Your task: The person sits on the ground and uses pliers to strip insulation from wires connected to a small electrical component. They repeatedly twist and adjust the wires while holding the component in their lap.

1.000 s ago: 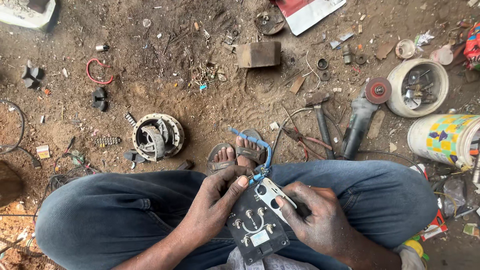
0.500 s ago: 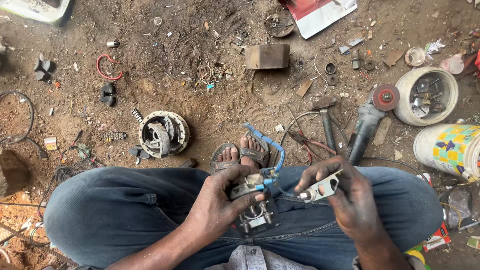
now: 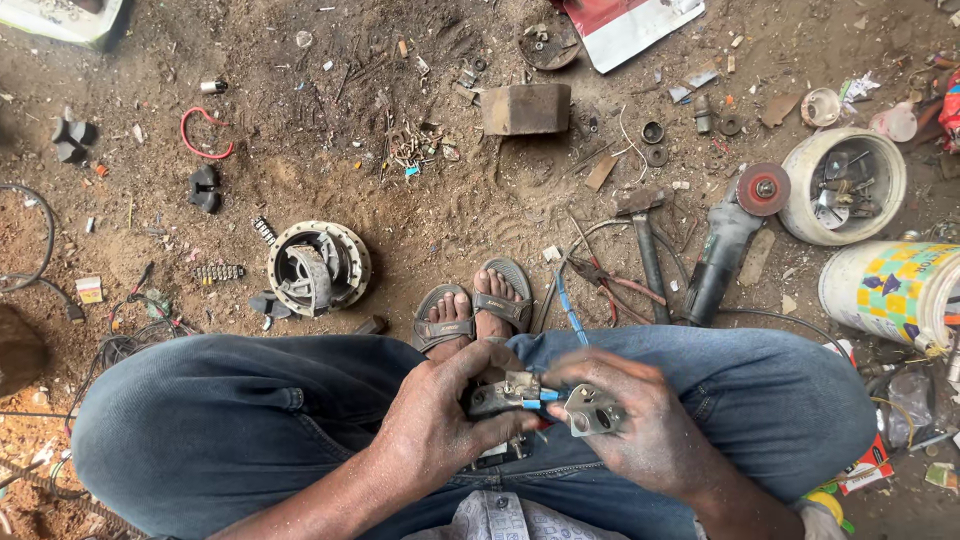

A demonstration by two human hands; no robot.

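Note:
I sit cross-legged in blue jeans, both hands together over my lap. My left hand (image 3: 435, 425) grips a small dark metal mechanism (image 3: 497, 393) with short blue wires at its top. My right hand (image 3: 645, 435) holds a flat grey metal plate (image 3: 592, 410) with holes in it, right beside the mechanism and touching its blue wire ends. The right hand is slightly blurred. A blue wire (image 3: 568, 310) runs up from my hands past my sandalled feet (image 3: 475, 305).
On the dirt floor lie a round metal housing (image 3: 318, 265), a hammer (image 3: 648, 250), pliers (image 3: 605, 278), an angle grinder (image 3: 725, 240), a metal block (image 3: 525, 108) and a red wire hook (image 3: 205, 130). A white tub of parts (image 3: 795, 190) and a patterned tin (image 3: 885, 290) stand at the right.
My right hand lifted the grey plate off the mechanism and out to the right, then brought it back against it. My left hand has closed further around the mechanism.

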